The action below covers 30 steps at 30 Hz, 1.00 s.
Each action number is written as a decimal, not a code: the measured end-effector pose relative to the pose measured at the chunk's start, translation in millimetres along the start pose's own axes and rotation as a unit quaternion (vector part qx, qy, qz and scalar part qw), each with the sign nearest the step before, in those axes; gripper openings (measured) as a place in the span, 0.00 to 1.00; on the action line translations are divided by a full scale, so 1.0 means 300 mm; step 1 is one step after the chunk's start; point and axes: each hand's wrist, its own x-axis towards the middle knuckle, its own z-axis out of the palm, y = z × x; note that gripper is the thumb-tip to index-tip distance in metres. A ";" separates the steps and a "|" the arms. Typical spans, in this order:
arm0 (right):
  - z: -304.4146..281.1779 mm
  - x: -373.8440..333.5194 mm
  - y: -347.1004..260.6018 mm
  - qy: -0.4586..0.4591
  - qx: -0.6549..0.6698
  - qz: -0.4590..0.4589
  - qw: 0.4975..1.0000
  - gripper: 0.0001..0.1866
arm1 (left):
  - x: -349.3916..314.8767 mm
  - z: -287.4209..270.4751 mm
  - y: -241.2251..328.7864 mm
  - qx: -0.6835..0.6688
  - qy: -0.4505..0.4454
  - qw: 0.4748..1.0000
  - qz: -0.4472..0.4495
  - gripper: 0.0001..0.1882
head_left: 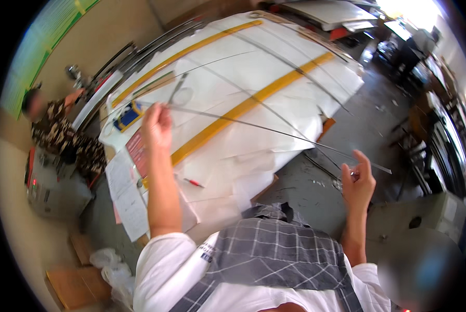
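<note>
My left hand (157,127) is raised over the left side of the table, fingers pinched on a long, thin dark strip (253,125). The strip slants across to the right, past the table's edge, and its far right end looks pale. Close to that end is my right hand (360,184), with thumb and forefinger apart. A small glint shows between its fingers; I cannot tell whether it is in the hand or behind it. Below both hands, a white sheet covers the table (233,161), with yellow bands (264,93) and more thin dark strips (274,54) lying across.
Beside my left forearm are papers (126,192), a red sheet (137,151), a blue-and-yellow box (128,117) and a red pen (194,182). A person in camouflage clothing (69,122) is at the left; another (417,47) stands far right. A grey metal box (425,223) stands at right.
</note>
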 end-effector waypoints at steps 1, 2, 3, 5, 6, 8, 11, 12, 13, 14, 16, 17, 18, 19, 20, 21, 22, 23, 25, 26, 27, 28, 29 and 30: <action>-0.020 -0.037 -0.008 0.012 0.046 -0.010 0.999 0.11 | -0.053 0.003 0.033 0.008 0.007 1.000 0.011 0.03; -0.026 -0.067 -0.009 -0.024 0.092 -0.065 0.993 0.11 | -0.080 -0.029 0.062 0.005 -0.012 0.999 0.036 0.04; -0.008 -0.092 0.001 -0.058 0.137 -0.120 0.982 0.11 | -0.124 -0.039 0.096 -0.008 -0.013 0.999 0.050 0.04; -0.035 -0.101 -0.003 -0.289 0.182 0.000 0.940 0.13 | -0.216 -0.107 0.173 -0.053 -0.055 0.997 0.014 0.05; -0.015 -0.105 0.026 -0.294 0.224 0.032 0.928 0.18 | -0.285 -0.080 0.187 -0.062 -0.009 0.998 0.028 0.06; -0.011 -0.091 0.079 -0.257 0.405 0.076 0.874 0.26 | -0.373 -0.114 0.203 -0.059 -0.003 0.998 0.021 0.08; -0.059 -0.048 0.091 -0.229 0.565 0.016 0.793 0.25 | -0.596 -0.100 0.212 -0.028 0.071 0.996 0.053 0.08; -0.084 -0.034 0.092 -0.240 0.598 0.028 0.764 0.22 | -0.665 -0.120 0.226 -0.020 0.129 0.990 0.054 0.08; -0.104 -0.024 0.096 -0.253 0.630 0.041 0.733 0.20 | -0.737 -0.126 0.226 -0.012 0.136 0.990 0.043 0.08; -0.117 -0.032 0.095 -0.275 0.660 0.052 0.697 0.18 | -0.827 -0.145 0.232 -0.005 0.151 0.988 0.039 0.08; -0.153 -0.072 0.105 -0.279 0.630 0.071 0.721 0.14 | -0.964 -0.221 0.237 0.032 0.181 0.982 0.054 0.08; -0.111 -0.077 0.075 -0.290 0.616 0.071 0.729 0.14 | -0.964 -0.315 0.230 0.058 0.196 0.976 0.074 0.07; -0.086 -0.102 0.071 -0.270 0.609 0.062 0.743 0.13 | -1.019 -0.333 0.223 0.071 0.227 0.969 0.061 0.06; -0.090 -0.139 0.066 -0.272 0.601 0.053 0.750 0.13 | -1.108 -0.329 0.203 0.078 0.271 0.958 0.053 0.07; -0.132 -0.168 0.058 -0.286 0.583 0.043 0.760 0.14 | -1.196 -0.325 0.202 0.096 0.273 0.957 0.027 0.08; -0.151 -0.205 0.047 -0.281 0.589 0.033 0.757 0.14 | -1.275 -0.326 0.194 0.111 0.271 0.956 -0.005 0.10; -0.173 -0.237 0.044 -0.279 0.574 0.008 0.770 0.13 | -1.354 -0.330 0.193 0.160 0.292 0.943 -0.026 0.12; -0.187 -0.272 0.032 -0.293 0.583 -0.011 0.758 0.13 | -1.422 -0.333 0.190 0.208 0.308 0.927 -0.053 0.14; -0.176 -0.340 -0.017 -0.297 0.608 -0.032 0.735 0.14 | -1.498 -0.349 0.202 0.343 0.324 0.881 -0.025 0.14; -0.176 -0.367 -0.045 -0.312 0.597 -0.050 0.737 0.13 | -1.537 -0.336 0.197 0.365 0.322 0.874 -0.005 0.14; -0.174 -0.399 -0.077 -0.324 0.585 -0.068 0.740 0.13 | -1.557 -0.324 0.187 0.367 0.299 0.881 0.017 0.13; -0.174 -0.436 -0.099 -0.332 0.569 -0.085 0.747 0.13 | -1.563 -0.317 0.167 0.367 0.271 0.889 0.034 0.12; -0.168 -0.466 -0.110 -0.357 0.524 -0.105 0.766 0.13 | -1.565 -0.287 0.158 0.371 0.241 0.895 0.049 0.11; -0.138 -0.498 -0.110 -0.375 0.472 -0.129 0.787 0.12 | -1.550 -0.242 0.139 0.379 0.196 0.902 0.064 0.10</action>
